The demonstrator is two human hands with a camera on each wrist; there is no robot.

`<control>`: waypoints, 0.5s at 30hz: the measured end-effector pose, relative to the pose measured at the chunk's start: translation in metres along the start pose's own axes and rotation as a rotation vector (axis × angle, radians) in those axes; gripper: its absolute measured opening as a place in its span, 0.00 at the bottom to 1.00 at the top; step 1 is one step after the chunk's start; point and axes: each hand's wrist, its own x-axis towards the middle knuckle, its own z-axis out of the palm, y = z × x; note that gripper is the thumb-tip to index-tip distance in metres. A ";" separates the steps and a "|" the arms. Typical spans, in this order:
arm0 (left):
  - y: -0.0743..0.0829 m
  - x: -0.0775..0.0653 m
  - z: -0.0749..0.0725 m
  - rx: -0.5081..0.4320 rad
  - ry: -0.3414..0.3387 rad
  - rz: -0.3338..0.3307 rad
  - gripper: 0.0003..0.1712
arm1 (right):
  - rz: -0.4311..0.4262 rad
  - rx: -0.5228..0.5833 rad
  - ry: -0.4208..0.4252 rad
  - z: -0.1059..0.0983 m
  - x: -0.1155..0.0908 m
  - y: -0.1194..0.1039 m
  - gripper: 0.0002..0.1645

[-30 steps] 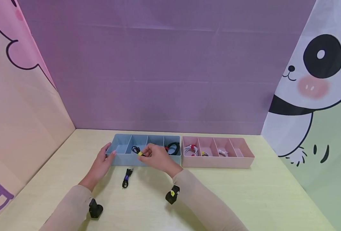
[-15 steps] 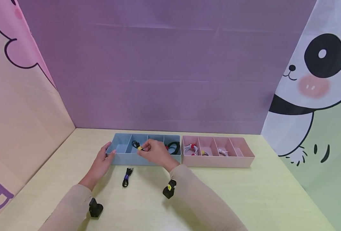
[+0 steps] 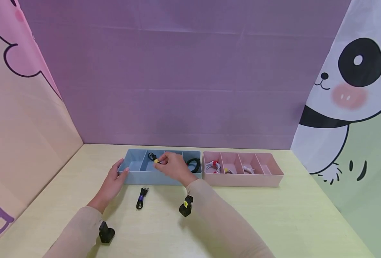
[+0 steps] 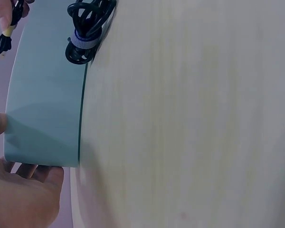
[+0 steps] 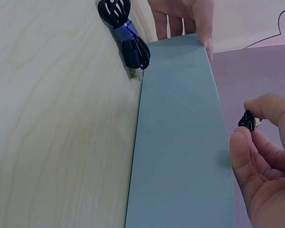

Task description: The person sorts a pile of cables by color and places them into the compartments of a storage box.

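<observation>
My left hand (image 3: 111,182) grips the left end of a blue four-part organizer box (image 3: 155,178), its thumb up at the rim and its fingers against the end wall (image 4: 40,165). Above the second compartment from the left, my right hand (image 3: 175,168) pinches a bundled black cable (image 3: 152,157) between thumb and fingertips. A yellow tie (image 4: 8,31) wraps that bundle, and a small loop sticks out past the fingers. On the table in front of the box lies another black cable (image 3: 141,198) with a purple tie; its metal USB plug (image 5: 134,74) shows in the right wrist view.
A coiled black cable (image 3: 195,165) sits in the blue box's rightmost compartment. Right beside stands a pink divided box (image 3: 242,181) with white cables (image 3: 212,166) in some compartments. A purple backdrop (image 3: 190,89) rises behind both, and printed panels stand at the sides.
My right hand has risen slightly and moved a little away from me, carrying the yellow-tied cable up with it. The left hand keeps its hold on the blue box.
</observation>
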 end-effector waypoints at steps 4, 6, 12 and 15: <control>0.000 -0.001 0.000 0.005 0.000 0.003 0.41 | 0.010 0.002 0.003 -0.001 0.002 -0.001 0.13; 0.000 -0.001 0.000 0.002 -0.001 0.005 0.40 | 0.013 -0.003 0.005 0.000 0.003 -0.002 0.13; 0.001 -0.001 0.000 0.003 0.001 0.001 0.40 | 0.012 -0.022 0.016 0.001 0.008 -0.001 0.13; 0.002 -0.001 0.000 -0.001 0.002 -0.002 0.40 | 0.016 -0.029 0.015 0.002 0.009 -0.002 0.13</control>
